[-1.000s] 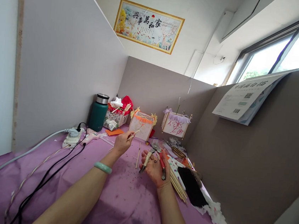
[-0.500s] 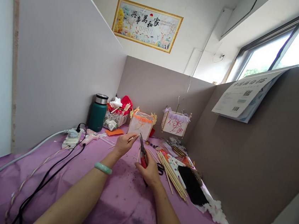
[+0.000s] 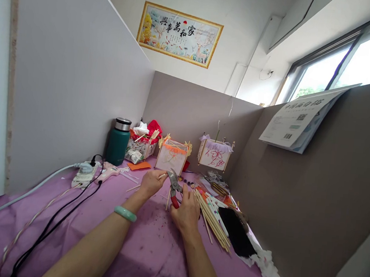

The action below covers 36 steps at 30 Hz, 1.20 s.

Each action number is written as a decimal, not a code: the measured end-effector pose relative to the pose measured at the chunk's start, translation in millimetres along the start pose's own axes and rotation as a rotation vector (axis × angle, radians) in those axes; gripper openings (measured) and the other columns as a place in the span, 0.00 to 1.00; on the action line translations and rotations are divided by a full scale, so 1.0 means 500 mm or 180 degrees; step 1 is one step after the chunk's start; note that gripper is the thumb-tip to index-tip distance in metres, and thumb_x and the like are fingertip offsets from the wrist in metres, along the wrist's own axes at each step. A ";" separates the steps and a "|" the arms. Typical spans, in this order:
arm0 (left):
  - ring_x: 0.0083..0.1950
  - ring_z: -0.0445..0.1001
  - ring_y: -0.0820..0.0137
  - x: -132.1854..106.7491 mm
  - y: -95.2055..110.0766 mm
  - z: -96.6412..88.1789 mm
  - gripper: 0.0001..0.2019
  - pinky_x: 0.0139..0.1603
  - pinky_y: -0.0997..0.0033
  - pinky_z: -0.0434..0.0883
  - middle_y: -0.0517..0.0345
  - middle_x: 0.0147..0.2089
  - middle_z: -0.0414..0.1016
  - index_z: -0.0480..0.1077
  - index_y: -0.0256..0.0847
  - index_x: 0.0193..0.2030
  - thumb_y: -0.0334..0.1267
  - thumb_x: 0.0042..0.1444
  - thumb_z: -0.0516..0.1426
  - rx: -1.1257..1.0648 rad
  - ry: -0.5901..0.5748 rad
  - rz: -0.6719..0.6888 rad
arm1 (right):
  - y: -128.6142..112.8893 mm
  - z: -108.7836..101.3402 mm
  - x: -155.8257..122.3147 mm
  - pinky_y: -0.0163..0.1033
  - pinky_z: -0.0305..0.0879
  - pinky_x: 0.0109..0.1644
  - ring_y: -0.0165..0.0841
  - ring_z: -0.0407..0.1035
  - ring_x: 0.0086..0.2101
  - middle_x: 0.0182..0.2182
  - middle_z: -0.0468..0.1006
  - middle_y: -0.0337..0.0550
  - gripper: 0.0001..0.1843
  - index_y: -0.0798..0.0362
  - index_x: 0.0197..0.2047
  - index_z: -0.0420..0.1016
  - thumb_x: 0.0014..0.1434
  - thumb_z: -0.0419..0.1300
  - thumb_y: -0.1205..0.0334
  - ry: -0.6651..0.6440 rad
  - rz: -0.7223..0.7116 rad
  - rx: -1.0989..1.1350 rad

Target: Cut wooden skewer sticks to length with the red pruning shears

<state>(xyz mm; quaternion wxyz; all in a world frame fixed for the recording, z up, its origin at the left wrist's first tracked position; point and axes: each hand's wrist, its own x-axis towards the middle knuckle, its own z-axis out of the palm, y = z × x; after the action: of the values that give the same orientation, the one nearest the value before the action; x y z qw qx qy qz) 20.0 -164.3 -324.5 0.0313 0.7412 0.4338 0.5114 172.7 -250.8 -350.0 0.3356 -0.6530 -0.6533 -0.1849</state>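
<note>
My left hand (image 3: 151,184) pinches a thin wooden stick (image 3: 162,176) that pokes out to the right of its fingers. My right hand (image 3: 185,214) grips red-handled pruning shears (image 3: 174,187), with the steel jaws pointing up and left. Those jaws sit right at the stick's end, close to my left fingertips. I cannot tell whether the blades touch the stick. A pale green jade bangle (image 3: 125,214) circles my left wrist. Loose wooden sticks (image 3: 212,220) lie just right of my right hand.
Purple cloth (image 3: 146,258) covers the table, with small scraps on it. At the back stand two paper lanterns (image 3: 171,158), a green flask (image 3: 117,142) and a box of craft bits (image 3: 140,145). A glue gun (image 3: 108,173), power strip (image 3: 83,176) and cables lie left; black material (image 3: 236,232) lies right.
My right hand has risen up and left, bringing the shears from low beside my palm to the stick's end. My left hand has stayed nearly still, and the view has tilted slightly.
</note>
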 end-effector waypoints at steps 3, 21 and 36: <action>0.31 0.72 0.72 0.003 0.000 0.000 0.15 0.29 0.76 0.57 0.57 0.32 0.79 0.77 0.44 0.36 0.44 0.59 0.50 0.0259 -0.0059 -0.0207 | -0.012 0.004 0.003 0.43 0.56 0.50 0.44 0.62 0.47 0.44 0.69 0.53 0.38 0.55 0.62 0.57 0.48 0.59 0.59 -0.0072 0.0155 -0.0075; 0.28 0.69 0.74 0.008 0.008 -0.010 0.15 0.32 0.77 0.62 0.59 0.27 0.73 0.72 0.39 0.37 0.45 0.60 0.48 -0.0587 0.0030 0.0001 | 0.030 0.020 0.020 0.38 0.64 0.44 0.34 0.68 0.38 0.41 0.73 0.45 0.38 0.53 0.62 0.58 0.46 0.57 0.62 -0.0324 -0.0045 0.1587; 0.37 0.73 0.71 0.005 0.012 -0.014 0.13 0.40 0.75 0.68 0.55 0.36 0.77 0.72 0.37 0.38 0.42 0.57 0.51 -0.1348 0.0209 0.0147 | 0.015 0.006 0.008 0.38 0.65 0.42 0.34 0.67 0.37 0.40 0.72 0.45 0.39 0.53 0.63 0.57 0.45 0.57 0.63 -0.0231 -0.0398 0.1513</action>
<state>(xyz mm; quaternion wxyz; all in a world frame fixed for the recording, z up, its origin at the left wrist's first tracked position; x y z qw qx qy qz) 18.4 -169.1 -316.7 0.1604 0.7107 0.3002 0.6156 179.7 -245.3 -351.0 0.4440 -0.5202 -0.7292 -0.0229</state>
